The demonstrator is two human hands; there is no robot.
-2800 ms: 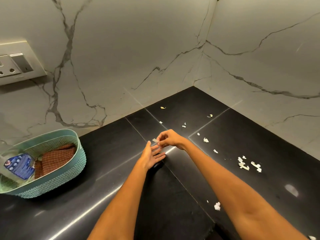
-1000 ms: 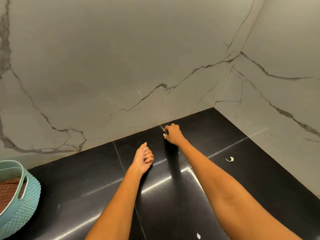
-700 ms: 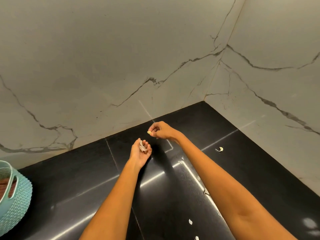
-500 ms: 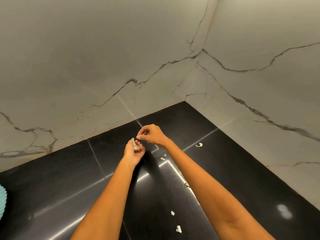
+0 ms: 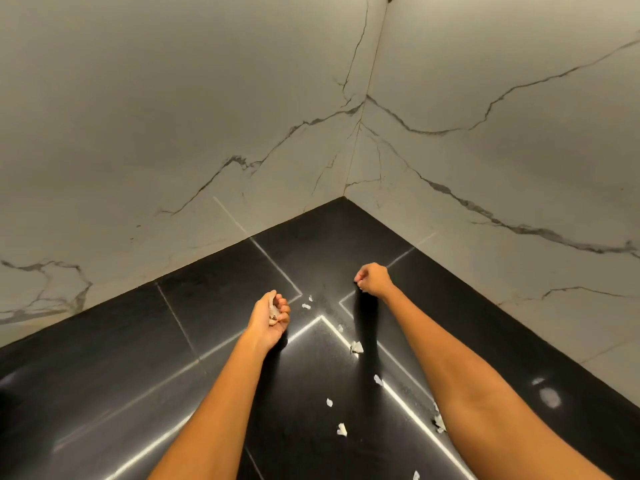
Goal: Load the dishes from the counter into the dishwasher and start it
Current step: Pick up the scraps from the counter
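Counter: a glossy black stone countertop (image 5: 214,341) fills the lower half of the view, laid in large rectangular slabs with thin pale seams that catch bright streaks of light; its surface shows a faint brushed grain.
Walls: two smooth off-white marble-look wall panels (image 5: 173,116) with thin grey-brown veins meet in a vertical corner seam behind the counter.
Left hand: the left hand (image 5: 272,318) hovers palm-up over the counter near the centre, fingers curled loosely inward around a small clump of pale, papery, crumpled peel scraps (image 5: 273,311) that it cups in the palm.
Right hand: the right hand (image 5: 372,279) is farther toward the corner, knuckles up, fingers bunched tightly downward with the fingertips close to the counter surface; whether they pinch a scrap I cannot tell, as the tips are hidden under the hand.
Loose scraps: small white, irregular, flaky peel bits (image 5: 356,347) lie scattered on the black slab between and in front of the two forearms, some along the bright seam and some near the right forearm.
Smudge: a dull, pale oval smear (image 5: 550,397) sits on the counter at the right, near the wall.
Task's things: no dishes or dishwasher appear in this view; only the counter itself shows.
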